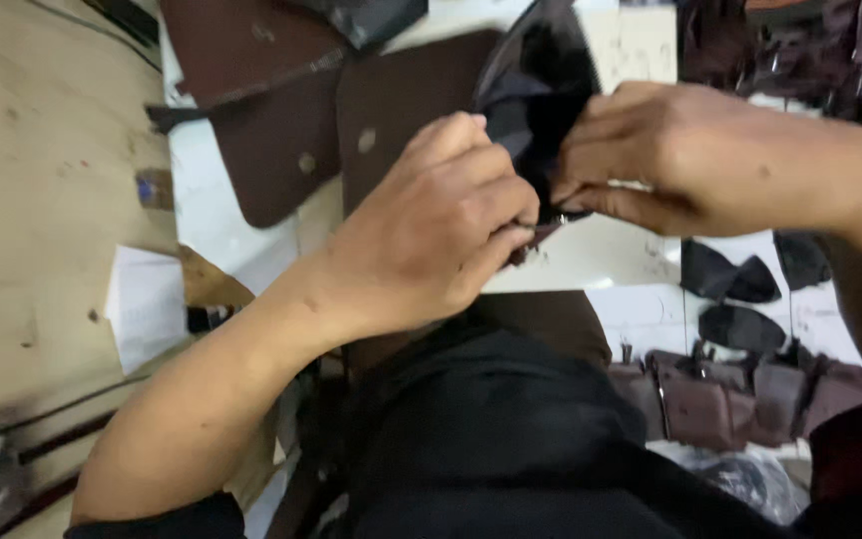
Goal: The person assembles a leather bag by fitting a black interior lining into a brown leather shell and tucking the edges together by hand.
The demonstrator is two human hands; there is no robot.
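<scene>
Black fabric piece [536, 95] sits upper centre of frame, held up above the counter [591, 255] between both my hands. It looks like a dark lining or pocket part, glossy along one edge; the exact shape is hidden by my fingers.

Step in hand, as I judge it: working or folding the edge of the black piece, fingertip work at close range. The next move would call for a firm pinch on both sides and small, even finger motion so the fold does not slip.

Left hand [431, 225]: fingers curled tight, tips pressed onto the lower edge of the fabric, pinching it. Right hand [680, 160]: comes in from the right of frame, fingers bunched and closed on the fabric's right side, touching the left fingertips. Neither hand is spread.

Around it: brown leather flaps [281, 150] with round snap studs lie upper left on the counter, another brown panel [401, 110] just behind the left hand. Row of small brown leather pouches [730, 394] lower right, small black cut pieces [730, 274] above them. White paper slip [147, 304] at the left on the tan surface [42, 200]. Dark clothing [511, 449] fills the bottom centre.
</scene>
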